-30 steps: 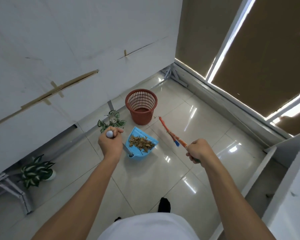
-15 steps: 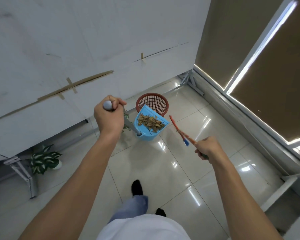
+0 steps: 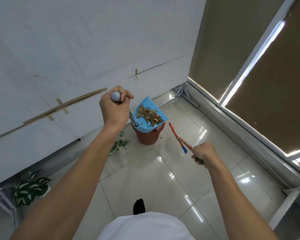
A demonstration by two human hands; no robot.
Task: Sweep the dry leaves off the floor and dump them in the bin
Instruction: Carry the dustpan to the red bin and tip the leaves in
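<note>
- Glossy pale floor tiles (image 3: 163,179) run up to a white wall (image 3: 76,40) on the left and far side, with tan blinds (image 3: 275,84) along the right.
- My left hand (image 3: 113,106) is raised in front of the wall, its grip wrapped fully around the top of the dustpan handle (image 3: 132,118), with the grey rounded handle end (image 3: 115,96) poking out above my fist.
- From that handle hangs the blue dustpan (image 3: 146,125), held up off the floor and directly over the red bin (image 3: 147,137), hiding most of the bin's opening.
- Dry leaves (image 3: 149,115) lie in a brown heap inside the dustpan, towards its far half; none can be seen falling.
- A small scrap lies on the tile just right of the bin's base; I cannot tell whether it is a leaf.
- My right hand (image 3: 203,153) is lower and nearer, its grip clenched tight on the broom stick (image 3: 179,140), an orange shaft with a blue piece near my fist.
- That stick slants away to the far left, its far end just right of the bin and close to the dustpan's edge.
- 2 green variegated plants stand on the left: a small plant (image 3: 120,142) beside the bin under my left forearm, and a larger plant (image 3: 30,187) nearer, by a metal bracket.
- Near the bottom, 1 black sock (image 3: 139,206) shows on the tile above my white shirt (image 3: 145,227).
</note>
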